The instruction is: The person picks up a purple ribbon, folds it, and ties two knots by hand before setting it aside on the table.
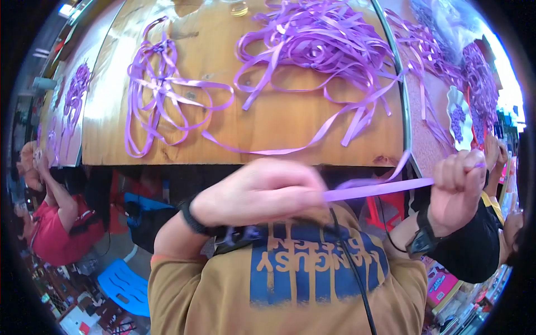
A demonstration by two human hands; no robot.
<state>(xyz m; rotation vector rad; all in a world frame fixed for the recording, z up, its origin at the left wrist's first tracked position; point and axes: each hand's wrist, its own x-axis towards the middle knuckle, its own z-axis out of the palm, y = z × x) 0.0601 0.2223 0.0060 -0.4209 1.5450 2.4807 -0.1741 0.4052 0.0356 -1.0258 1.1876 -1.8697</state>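
A purple ribbon [379,190] is stretched between my two hands, just in front of the table's near edge. My left hand [259,192], slightly blurred, is closed with the ribbon's end of the stretch coming out at its fingers. At the right, my right hand [459,177] makes a fist around the other end of that stretch. A loose loop of ribbon hangs behind the taut part. On the wooden table [218,50] lie a big tangled heap of purple ribbon [324,42] and a smaller looped bundle [159,89].
Beyond the table's right edge, a white scalloped dish [459,117] holds small purple pieces, beside more ribbon [480,84]. A blue chair [124,287] stands at the lower left. People sit at both sides; one wears a red shirt [67,229]. A dark cable [354,273] hangs over my chest.
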